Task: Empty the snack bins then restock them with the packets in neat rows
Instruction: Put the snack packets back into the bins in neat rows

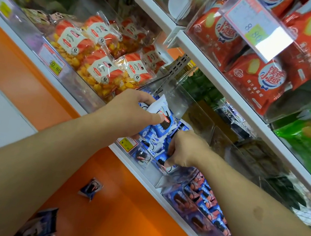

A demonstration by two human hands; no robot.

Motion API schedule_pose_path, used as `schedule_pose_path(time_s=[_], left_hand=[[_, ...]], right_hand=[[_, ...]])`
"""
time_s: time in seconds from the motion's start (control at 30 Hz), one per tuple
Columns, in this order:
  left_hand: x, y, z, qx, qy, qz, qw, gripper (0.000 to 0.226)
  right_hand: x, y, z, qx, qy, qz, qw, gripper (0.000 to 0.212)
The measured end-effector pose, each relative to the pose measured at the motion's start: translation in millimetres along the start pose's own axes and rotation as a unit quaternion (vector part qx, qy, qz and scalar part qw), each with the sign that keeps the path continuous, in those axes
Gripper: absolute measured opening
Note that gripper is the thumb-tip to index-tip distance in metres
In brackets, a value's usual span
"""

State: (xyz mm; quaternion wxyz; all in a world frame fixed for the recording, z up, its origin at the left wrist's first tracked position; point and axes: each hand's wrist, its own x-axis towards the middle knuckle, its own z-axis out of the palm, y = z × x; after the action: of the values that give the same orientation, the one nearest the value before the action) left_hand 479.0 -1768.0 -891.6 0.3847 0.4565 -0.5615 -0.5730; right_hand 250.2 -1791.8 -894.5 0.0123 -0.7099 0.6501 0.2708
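A clear plastic snack bin (180,101) on the lower shelf holds several small blue-and-white cookie packets (156,135). My left hand (132,110) grips a few of these packets at the top of the pile, thumb pressed on a white packet (160,106). My right hand (184,149) reaches into the bin's front corner and pinches packets low in the pile. Its fingertips are hidden among them.
One blue packet (91,188) lies on the orange floor, with more packets (41,225) at the bottom left. The bin to the left holds orange-and-yellow snack bags (99,55); the bin to the right holds blue-and-orange packets (205,199). Red chip bags (255,71) fill the shelf above.
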Motion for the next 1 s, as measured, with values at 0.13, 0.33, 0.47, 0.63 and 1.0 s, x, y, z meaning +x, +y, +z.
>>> schedule_pose_path(time_s=[0.13,0.33,0.47,0.63,1.0], left_hand=[[1.4,-2.5,2.0,0.008,-0.009,0.002,1.0,0.016],[0.4,-3.7,4.1,-0.017,-0.028,-0.002,0.999,0.014],[-1.5,-4.7,5.2,-0.025,-0.031,0.007,0.999,0.018],[-2.6,-2.8,7.4,-0.01,-0.044,0.018,0.999,0.018],[-8.6,6.0,13.6,-0.027,-0.062,-0.02,0.997,0.027]], right_hand=[[-1.3,-1.8,2.5,-0.014,0.023,0.0,1.0,0.042],[-8.7,4.7,-0.7,0.017,0.024,-0.001,1.0,0.042],[-26.5,16.5,-21.1,0.311,0.047,-0.02,0.949,0.02],[-50.9,16.9,-31.8,0.614,0.053,-0.133,0.777,0.049],[-67.0,11.8,-39.7,0.692,0.134,-0.108,0.701,0.023]])
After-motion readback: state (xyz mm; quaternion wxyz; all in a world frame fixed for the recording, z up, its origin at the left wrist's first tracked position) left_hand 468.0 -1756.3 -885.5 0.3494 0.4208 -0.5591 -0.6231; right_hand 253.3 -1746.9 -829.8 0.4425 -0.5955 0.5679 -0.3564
